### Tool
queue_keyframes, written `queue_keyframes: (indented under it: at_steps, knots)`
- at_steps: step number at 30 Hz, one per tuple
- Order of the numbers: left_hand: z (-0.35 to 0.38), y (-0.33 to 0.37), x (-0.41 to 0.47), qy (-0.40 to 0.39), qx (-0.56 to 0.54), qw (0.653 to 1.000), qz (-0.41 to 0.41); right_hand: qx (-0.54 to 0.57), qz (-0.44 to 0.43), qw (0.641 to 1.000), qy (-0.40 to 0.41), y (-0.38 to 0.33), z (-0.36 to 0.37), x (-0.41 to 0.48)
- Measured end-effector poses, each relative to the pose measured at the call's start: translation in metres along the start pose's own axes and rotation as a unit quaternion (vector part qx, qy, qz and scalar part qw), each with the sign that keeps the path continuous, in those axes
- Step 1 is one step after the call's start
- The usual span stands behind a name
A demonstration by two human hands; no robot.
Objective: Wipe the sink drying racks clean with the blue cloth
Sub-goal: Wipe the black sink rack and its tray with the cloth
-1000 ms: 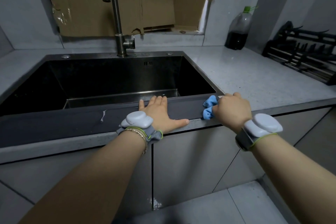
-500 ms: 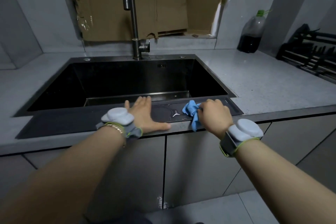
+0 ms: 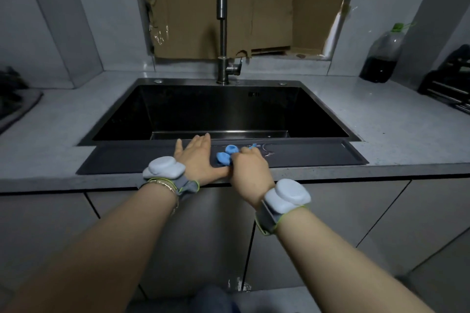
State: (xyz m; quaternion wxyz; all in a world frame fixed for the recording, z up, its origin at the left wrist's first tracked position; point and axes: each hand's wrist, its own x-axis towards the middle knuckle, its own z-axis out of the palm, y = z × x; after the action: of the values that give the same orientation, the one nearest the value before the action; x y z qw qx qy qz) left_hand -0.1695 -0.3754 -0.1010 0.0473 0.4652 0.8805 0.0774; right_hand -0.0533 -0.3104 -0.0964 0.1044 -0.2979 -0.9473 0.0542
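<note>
So here we've got our left hand (image 3: 197, 157) laid flat on the long dark grey drying rack (image 3: 305, 156) that runs along the front edge of the black stainless sink (image 3: 157, 109). The fingers are straight and close together with the thumb stuck out, and we reckon it's there to pin the rack down so it doesn't slide while we scrub. Our right hand (image 3: 250, 168) is curled around the bunched-up blue cloth (image 3: 225, 156) and presses it onto the rack about midway along its length, just beside the left thumb. A couple of blue folds poke out past the knuckles. There are pale wet streaks (image 3: 267, 152) on the rack just right of the cloth, so that stretch looks like it's getting worked, while the rack's far left and right ends look dry and dull. The rack sits on a speckled grey countertop (image 3: 394, 129). A tall steel tap (image 3: 222, 20) stands at the sink's back edge, with brown cardboard (image 3: 254, 7) taped over the wall opening behind it. Over by the back right corner of the counter there's a plastic bottle of dark liquid (image 3: 381, 58) and a black wire rack (image 3: 452, 84).
</note>
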Motion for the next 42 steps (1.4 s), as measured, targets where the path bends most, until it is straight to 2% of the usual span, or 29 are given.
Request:
queue_keyframes:
  at_steps: [3,5,8,11,13,15,18,22,26,28,30,31,32,34,35,36,39,40,42]
  knots:
    - [-0.001,-0.002,0.0,-0.002,-0.014,1.0,-0.003,0.025,-0.04,0.999,-0.015,0.009,-0.003,0.002]
    - [0.0,-0.005,0.001,-0.006,-0.02,1.0,-0.001,0.02,-0.034,0.999,-0.022,0.027,-0.01,0.0]
    - [-0.001,-0.007,0.002,-0.008,-0.02,1.0,0.007,-0.051,0.074,0.996,-0.001,0.06,-0.022,0.003]
    - [0.0,-0.008,0.002,-0.004,-0.023,1.0,0.015,-0.132,0.214,0.967,0.029,0.095,-0.033,0.009]
    - [0.0,-0.008,0.002,-0.003,-0.029,0.999,0.019,-0.118,0.264,0.957,0.013,0.105,-0.036,0.017]
    - [0.0,-0.006,0.002,-0.005,-0.028,0.999,0.024,-0.104,0.258,0.96,-0.011,0.092,-0.034,0.024]
    - [0.001,-0.007,0.004,-0.006,-0.027,0.999,0.026,-0.108,0.199,0.974,0.001,0.051,-0.025,0.037]
    - [0.001,-0.008,0.003,-0.005,-0.03,0.999,0.03,-0.02,0.129,0.991,0.025,0.0,-0.012,0.048]
    - [-0.003,-0.008,0.001,-0.005,-0.058,0.998,0.025,0.173,0.043,0.983,0.039,-0.037,0.002,0.05]
    - [-0.003,-0.008,0.0,0.002,-0.077,0.997,0.017,0.279,0.063,0.957,0.049,-0.021,0.002,0.054]
    - [-0.003,-0.01,-0.001,0.004,-0.083,0.996,0.012,0.415,0.139,0.894,0.093,0.008,-0.009,0.054]
    - [-0.003,-0.01,-0.001,0.0,-0.081,0.997,0.011,0.435,0.177,0.875,0.119,0.027,-0.014,0.055]
    - [-0.003,-0.01,-0.001,-0.004,-0.078,0.997,0.013,0.393,0.205,0.887,0.13,0.046,-0.021,0.054]
    - [-0.003,-0.009,-0.001,-0.004,-0.085,0.996,0.014,0.168,0.241,0.951,0.092,0.078,-0.031,0.048]
    - [-0.004,-0.009,0.0,-0.001,-0.101,0.995,0.014,0.059,0.246,0.964,0.08,0.088,-0.035,0.043]
    - [-0.006,-0.007,-0.002,0.005,-0.13,0.991,0.012,-0.001,0.242,0.967,0.082,0.093,-0.036,0.04]
    - [-0.018,-0.016,-0.007,0.054,-0.246,0.968,-0.016,0.006,0.19,0.98,0.06,0.078,-0.023,0.039]
    - [-0.022,-0.025,-0.009,0.088,-0.241,0.966,-0.038,0.008,0.181,0.983,0.032,0.069,-0.013,0.041]
    - [-0.028,-0.058,-0.012,0.195,-0.158,0.962,-0.109,0.008,0.199,0.98,-0.013,0.049,0.005,0.047]
